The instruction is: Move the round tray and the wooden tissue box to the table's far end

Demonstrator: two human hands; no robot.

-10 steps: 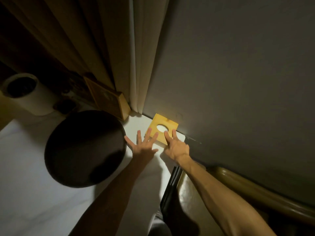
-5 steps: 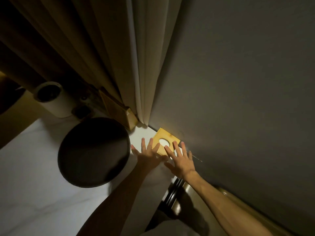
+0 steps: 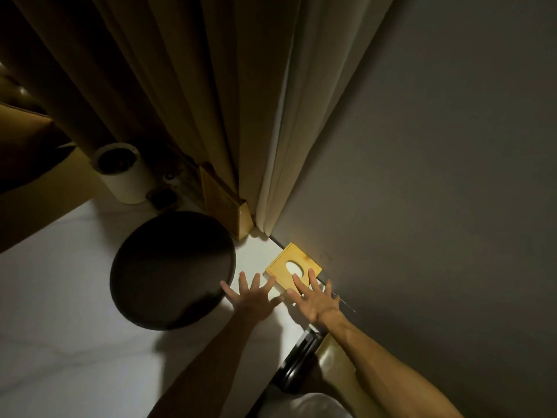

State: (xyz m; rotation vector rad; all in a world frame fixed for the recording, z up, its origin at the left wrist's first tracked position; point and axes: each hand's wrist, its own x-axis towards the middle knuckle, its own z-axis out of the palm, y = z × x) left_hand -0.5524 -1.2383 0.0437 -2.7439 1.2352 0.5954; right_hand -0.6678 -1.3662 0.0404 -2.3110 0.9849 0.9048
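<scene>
The wooden tissue box (image 3: 286,260), yellow with an oval opening on top, stands on the white table (image 3: 75,342) against the grey wall near the corner. The dark round tray (image 3: 171,267) lies flat to its left. My left hand (image 3: 253,297) hovers with fingers spread between tray and box, its fingertips near the box's near corner. My right hand (image 3: 316,300) is spread open too, with fingertips over the box's near edge. Neither hand grips anything.
A white cylindrical container (image 3: 123,173) and small dark items (image 3: 162,197) stand at the back by the curtain (image 3: 180,101). A wooden frame (image 3: 223,200) leans behind the tray. A dark chair back (image 3: 301,360) sits at the table's right edge.
Both hands have drawn back from the tissue box and spread their fingers. The camera view has tilted upward, showing more curtain and wall. The box and tray stay where they were.
</scene>
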